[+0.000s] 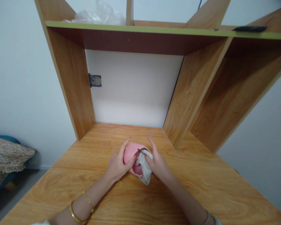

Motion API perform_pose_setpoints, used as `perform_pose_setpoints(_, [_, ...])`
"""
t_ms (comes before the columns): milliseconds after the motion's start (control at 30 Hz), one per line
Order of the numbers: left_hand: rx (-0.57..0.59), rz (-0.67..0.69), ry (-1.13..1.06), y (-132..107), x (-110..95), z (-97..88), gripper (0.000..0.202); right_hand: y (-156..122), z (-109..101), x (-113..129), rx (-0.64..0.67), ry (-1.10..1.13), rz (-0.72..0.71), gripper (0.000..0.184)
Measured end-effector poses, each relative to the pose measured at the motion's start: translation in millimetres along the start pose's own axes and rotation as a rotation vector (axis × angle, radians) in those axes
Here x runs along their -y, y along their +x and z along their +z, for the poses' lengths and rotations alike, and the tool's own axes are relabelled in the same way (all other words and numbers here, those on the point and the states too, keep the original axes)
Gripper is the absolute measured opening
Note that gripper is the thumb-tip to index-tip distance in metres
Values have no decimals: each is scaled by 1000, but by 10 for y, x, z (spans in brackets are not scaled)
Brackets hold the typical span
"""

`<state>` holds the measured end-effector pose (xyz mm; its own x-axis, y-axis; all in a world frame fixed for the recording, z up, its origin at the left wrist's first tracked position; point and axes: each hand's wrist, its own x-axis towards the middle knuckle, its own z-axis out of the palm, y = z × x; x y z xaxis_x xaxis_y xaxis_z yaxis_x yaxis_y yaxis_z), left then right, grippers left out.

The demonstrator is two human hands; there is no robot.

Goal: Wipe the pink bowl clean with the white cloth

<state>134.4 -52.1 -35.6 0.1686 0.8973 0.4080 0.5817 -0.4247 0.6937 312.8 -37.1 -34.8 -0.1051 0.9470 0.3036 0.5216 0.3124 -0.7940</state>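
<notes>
A pink hollow container [131, 152], its opening tilted toward me, is held just above or on the wooden desk; I cannot tell which. My left hand [119, 164] grips its left side, the thumb at the opening's rim. A pale grey cloth [145, 168] lies partly inside the opening and hangs over the right rim. My right hand [157, 161] pinches that cloth against the container's right side, thumb on the cloth and index finger stretched along the far side. Its other fingers are hidden behind.
The wooden desk [103, 193] spreads around my hands. Upright panels [71, 84] and a shelf [140, 29] rise behind it. On the shelf lie a clear plastic bag [100, 14] and a dark flat object [250, 28]. A woven fringed throw [9, 154] covers something blue at left.
</notes>
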Motion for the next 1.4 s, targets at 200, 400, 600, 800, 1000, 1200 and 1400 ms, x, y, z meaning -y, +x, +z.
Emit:
perform_pose_setpoints(200, [31, -4, -249, -7, -1, 85, 83, 70, 62, -72, -234, 184, -16, 60])
perform_pose_setpoints(400, [11, 75, -323, -43, -63, 175, 73, 86, 124, -54, -182, 295, 118, 63])
perform_pose_setpoints(600, [21, -43, -230, -14, -103, 113, 65, 120, 96, -51, -214, 165, 134, 76])
perform_pose_setpoints(800, [20, 27, 10, -36, -122, 56, 75, 122, -68, -9, -205, -118, 147, 82])
perform_pose_setpoints(1000, [55, 11, 165, -44, -65, 36, 73, 54, -81, 71, -140, -371, 100, 78])
perform_pose_setpoints(1200, [87, 56, 166, -6, -32, -45, 65, -8, -95, 113, -9, -548, -56, 79])
perform_pose_setpoints(1400, [106, 68, 157, -4, -29, -49, 67, -6, -126, 71, 75, -476, -137, 74])
